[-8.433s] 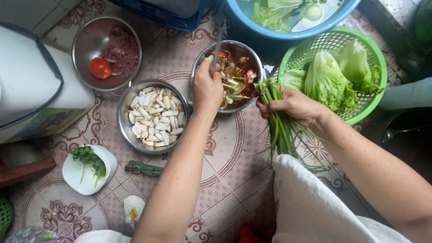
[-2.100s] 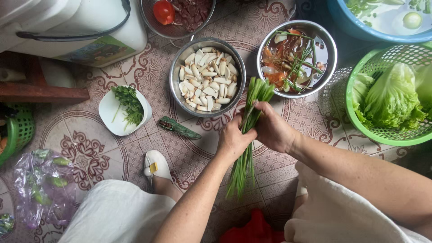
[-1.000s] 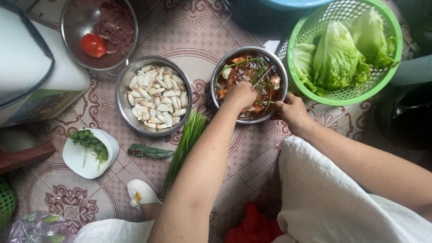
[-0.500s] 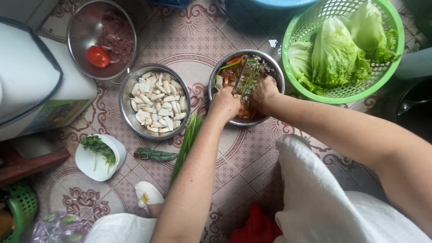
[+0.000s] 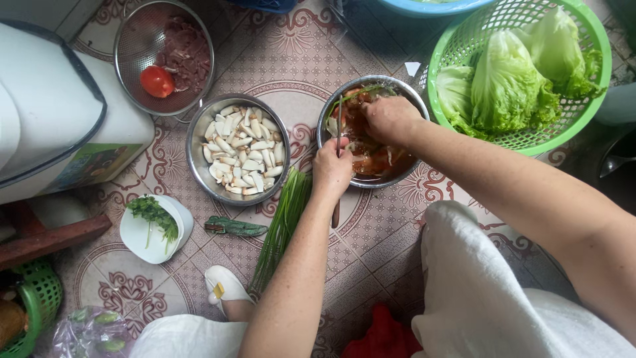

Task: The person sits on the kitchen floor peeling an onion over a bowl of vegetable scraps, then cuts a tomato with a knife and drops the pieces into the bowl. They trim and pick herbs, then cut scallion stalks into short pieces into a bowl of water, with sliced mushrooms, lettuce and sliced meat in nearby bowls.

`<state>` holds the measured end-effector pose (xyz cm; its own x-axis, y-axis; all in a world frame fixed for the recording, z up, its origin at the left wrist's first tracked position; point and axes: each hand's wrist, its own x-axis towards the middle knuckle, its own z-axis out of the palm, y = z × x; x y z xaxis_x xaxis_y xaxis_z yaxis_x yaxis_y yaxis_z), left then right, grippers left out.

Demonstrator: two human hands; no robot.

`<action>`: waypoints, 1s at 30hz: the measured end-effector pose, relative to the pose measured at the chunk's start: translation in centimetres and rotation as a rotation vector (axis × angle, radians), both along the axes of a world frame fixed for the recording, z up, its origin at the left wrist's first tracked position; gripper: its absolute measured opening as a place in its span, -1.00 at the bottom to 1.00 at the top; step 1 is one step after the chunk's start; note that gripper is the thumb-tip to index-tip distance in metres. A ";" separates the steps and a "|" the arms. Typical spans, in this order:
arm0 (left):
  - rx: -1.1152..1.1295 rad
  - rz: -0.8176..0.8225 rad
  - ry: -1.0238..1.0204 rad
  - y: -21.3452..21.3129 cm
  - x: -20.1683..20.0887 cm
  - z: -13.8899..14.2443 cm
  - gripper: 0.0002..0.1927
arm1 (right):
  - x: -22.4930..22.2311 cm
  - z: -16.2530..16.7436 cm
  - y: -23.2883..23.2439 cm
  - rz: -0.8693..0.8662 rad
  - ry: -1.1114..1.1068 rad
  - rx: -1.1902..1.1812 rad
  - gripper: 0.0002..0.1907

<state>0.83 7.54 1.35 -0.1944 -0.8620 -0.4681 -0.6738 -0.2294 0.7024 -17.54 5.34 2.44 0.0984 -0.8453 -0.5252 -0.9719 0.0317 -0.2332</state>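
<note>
My left hand (image 5: 332,170) grips a knife (image 5: 338,142) at the steel bowl (image 5: 404,174) (blade angled in); my right hand (image 5: 391,119), curled, pins the reddish pieces (image 5: 368,158). I'd cut slowly, fingertips tucked.

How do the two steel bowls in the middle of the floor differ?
The left bowl holds pale, dry chopped pieces; the right bowl holds a reddish, wet mix with green bits. No hand touches the left bowl, while the right hand is in the right bowl and the left hand holds a utensil at its rim. Both are round, shiny metal.
</note>
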 end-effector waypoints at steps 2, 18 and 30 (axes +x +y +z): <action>0.016 -0.007 -0.010 0.1 0.6 0.1 -0.67 | 0.3 -1.2 0.3 0.016 0.018 0.030 -0.74; -0.052 0.090 0.381 -0.8 -0.9 3.2 -0.62 | -4.5 1.9 3.2 -0.560 -1.109 0.119 -0.84; -0.107 0.058 0.108 -3.6 -1.8 3.0 -0.86 | -1.7 3.7 3.2 -0.031 -0.058 0.241 -0.39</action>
<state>-0.94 3.92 4.36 -0.1875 -0.9170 -0.3521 -0.5806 -0.1857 0.7927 -19.20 8.57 6.14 0.1101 -0.6993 -0.7063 -0.9547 0.1232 -0.2707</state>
